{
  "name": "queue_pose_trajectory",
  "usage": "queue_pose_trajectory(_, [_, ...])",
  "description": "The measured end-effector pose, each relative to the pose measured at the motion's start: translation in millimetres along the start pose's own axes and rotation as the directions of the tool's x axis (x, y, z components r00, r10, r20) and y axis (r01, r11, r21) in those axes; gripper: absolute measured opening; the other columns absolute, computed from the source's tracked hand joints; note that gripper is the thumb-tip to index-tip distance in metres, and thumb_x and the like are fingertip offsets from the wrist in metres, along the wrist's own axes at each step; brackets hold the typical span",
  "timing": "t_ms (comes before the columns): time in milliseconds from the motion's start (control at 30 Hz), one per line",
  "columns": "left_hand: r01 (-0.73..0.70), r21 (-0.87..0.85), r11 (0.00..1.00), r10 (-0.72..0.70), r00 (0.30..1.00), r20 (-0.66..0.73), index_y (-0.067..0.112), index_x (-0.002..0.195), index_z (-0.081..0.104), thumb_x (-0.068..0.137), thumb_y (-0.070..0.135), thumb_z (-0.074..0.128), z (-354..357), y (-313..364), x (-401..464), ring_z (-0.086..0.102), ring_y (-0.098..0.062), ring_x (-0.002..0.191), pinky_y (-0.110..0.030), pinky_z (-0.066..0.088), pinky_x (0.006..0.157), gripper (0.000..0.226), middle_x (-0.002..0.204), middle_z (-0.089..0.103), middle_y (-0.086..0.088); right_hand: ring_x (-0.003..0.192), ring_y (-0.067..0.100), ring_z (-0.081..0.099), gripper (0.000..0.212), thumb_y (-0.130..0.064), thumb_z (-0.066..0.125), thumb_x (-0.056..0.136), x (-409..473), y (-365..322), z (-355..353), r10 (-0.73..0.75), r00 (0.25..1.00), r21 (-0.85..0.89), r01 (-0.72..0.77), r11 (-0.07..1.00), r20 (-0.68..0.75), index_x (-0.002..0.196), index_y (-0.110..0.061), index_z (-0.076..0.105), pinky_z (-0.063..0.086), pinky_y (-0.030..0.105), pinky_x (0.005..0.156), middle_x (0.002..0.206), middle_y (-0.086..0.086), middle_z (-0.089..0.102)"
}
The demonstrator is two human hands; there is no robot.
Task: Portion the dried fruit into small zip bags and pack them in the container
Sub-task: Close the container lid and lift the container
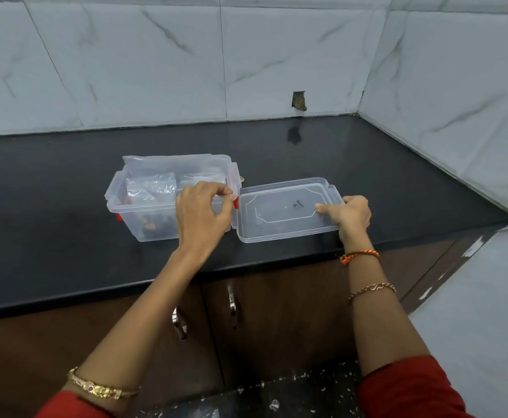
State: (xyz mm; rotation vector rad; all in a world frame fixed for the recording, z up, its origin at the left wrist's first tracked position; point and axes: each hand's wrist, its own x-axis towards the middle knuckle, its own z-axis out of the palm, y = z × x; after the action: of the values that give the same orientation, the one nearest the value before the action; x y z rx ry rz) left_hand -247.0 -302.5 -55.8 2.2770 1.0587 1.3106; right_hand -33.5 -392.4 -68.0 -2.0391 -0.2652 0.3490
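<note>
Clear lid [288, 209] in right hand's [352, 214] grip; left hand [203, 212] seemingly pinching container [144, 218] rim.

A black polished stone countertop [65, 182] runs across the scene and meets pale marble-look wall tiles [132, 61] at the far side, grey veins streaking them. On the right a second tiled wall [457, 95] forms a corner with the far one. Low in the far wall, towards the right, is a small rough hole [298, 101], mirrored darkly in the glossy counter just below it. Under the near edge of the counter stand brown wooden cabinet doors [291, 321] with metal handles [232, 306]. At the near edge lies dark speckled floor [291, 396]. Light is soft and even.
</note>
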Motion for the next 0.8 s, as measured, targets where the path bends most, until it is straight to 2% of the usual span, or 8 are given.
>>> queue_pose_trajectory(100, [0.065, -0.05, 0.997, -0.062, 0.997, 0.049, 0.01, 0.08, 0.069, 0.082, 0.012, 0.064, -7.4, 1.9, 7.2, 0.053, -0.012, 0.081, -0.025, 0.038, 0.077, 0.005, 0.09, 0.069, 0.0, 0.065, 0.016, 0.06, 0.028, 0.0, 0.078, 0.067, -7.9, -18.8, -8.2, 0.011, 1.0, 0.39, -0.001, 0.921, -0.024, 0.09, -0.005, 0.062, 0.052, 0.026, 0.058, 0.09, 0.01, 0.064])
queue_pose_trajectory(233, [0.152, -0.195, 0.969, -0.151, 0.988, 0.019, 0.014, 0.079, 0.066, 0.083, 0.008, 0.063, -31.2, -2.6, 21.3, 0.056, -0.01, 0.085, -0.016, 0.04, 0.073, 0.008, 0.086, 0.064, 0.008, 0.081, 0.017, 0.065, 0.032, -0.001, 0.074, 0.071, -21.4, -56.5, -11.9, -0.116, 0.967, 0.486, 0.215, 0.847, -0.227, 0.099, -0.009, 0.064, 0.055, 0.022, 0.064, 0.098, 0.004, 0.066])
queue_pose_trajectory(300, [0.151, -0.127, 0.98, -0.16, 0.985, -0.064, 0.011, 0.085, 0.07, 0.082, 0.007, 0.061, -48.0, -17.5, 34.3, 0.061, -0.016, 0.093, -0.015, 0.04, 0.081, 0.011, 0.093, 0.068, 0.004, 0.078, 0.01, 0.059, 0.029, -0.001, 0.07, 0.073, -39.4, -82.1, -10.5, -0.256, 0.913, 0.418, 0.377, 0.827, -0.318, 0.099, -0.012, 0.064, 0.047, 0.007, 0.062, 0.09, -0.004, 0.061])
queue_pose_trajectory(367, [0.211, 0.03, 0.977, -0.206, 0.969, -0.136, 0.011, 0.099, 0.07, 0.081, 0.009, 0.058, -66.7, -39.7, 48.6, 0.06, -0.024, 0.104, -0.03, 0.042, 0.091, 0.022, 0.108, 0.069, -0.004, 0.077, 0.006, 0.052, 0.028, 0.0, 0.065, 0.074, -64.4, -105.9, -1.5, -0.435, 0.813, 0.269, 0.551, 0.79, -0.387, 0.099, -0.013, 0.065, 0.038, 0.001, 0.062, 0.091, -0.005, 0.058])
queue_pose_trajectory(500, [0.453, 0.048, 0.89, -0.45, 0.891, -0.055, 0.014, 0.123, 0.058, 0.085, 0.012, 0.056, -92.3, -83.8, 63.1, 0.053, -0.028, 0.117, -0.04, 0.04, 0.098, 0.038, 0.129, 0.057, -0.008, 0.084, 0.022, 0.059, 0.035, 0.008, 0.054, 0.074, -110.7, -133.2, 42.3, -0.734, 0.576, 0.015, 0.79, 0.613, -0.36, 0.104, -0.007, 0.066, 0.031, 0.013, 0.068, 0.104, 0.012, 0.061])
queue_pose_trajectory(567, [0.583, -0.15, 0.798, -0.575, 0.812, 0.098, 0.012, 0.118, 0.062, 0.084, 0.009, 0.057, -95.5, -97.1, 64.8, 0.061, -0.026, 0.101, -0.036, 0.049, 0.086, 0.034, 0.117, 0.062, -0.007, 0.072, 0.03, 0.062, 0.039, 0.017, 0.056, 0.066, -132.4, -141.7, 67.8, -0.84, 0.451, -0.101, 0.861, 0.499, -0.303, 0.098, -0.002, 0.067, 0.039, 0.023, 0.06, 0.097, 0.017, 0.062])
queue_pose_trajectory(667, [0.693, -0.352, 0.629, -0.613, 0.721, 0.322, 0.005, 0.102, 0.066, 0.085, 0.001, 0.056, -103.5, -108.0, 68.2, 0.062, -0.019, 0.056, -0.026, 0.051, 0.043, 0.021, 0.082, 0.066, -0.008, 0.053, 0.029, 0.057, 0.037, 0.023, 0.056, 0.054, -165.1, -150.7, 106.6, -0.938, 0.265, -0.287, 0.902, 0.324, -0.226, 0.082, 0.001, 0.066, 0.031, 0.019, 0.046, 0.081, 0.017, 0.061])
queue_pose_trajectory(800, [0.74, -0.443, 0.505, -0.595, 0.671, 0.443, 0.012, 0.093, 0.065, 0.092, 0.008, 0.05, -111.9, -115.4, 69.5, 0.063, -0.014, 0.063, -0.025, 0.052, 0.049, 0.015, 0.079, 0.065, -0.004, 0.05, 0.021, 0.055, 0.024, 0.004, 0.043, 0.064, -198.2, -144.8, 150.8, -0.986, 0.167, -0.457, 0.875, 0.161, -0.029, 0.072, -0.006, 0.063, 0.035, 0.026, 0.04, 0.072, 0.009, 0.06])
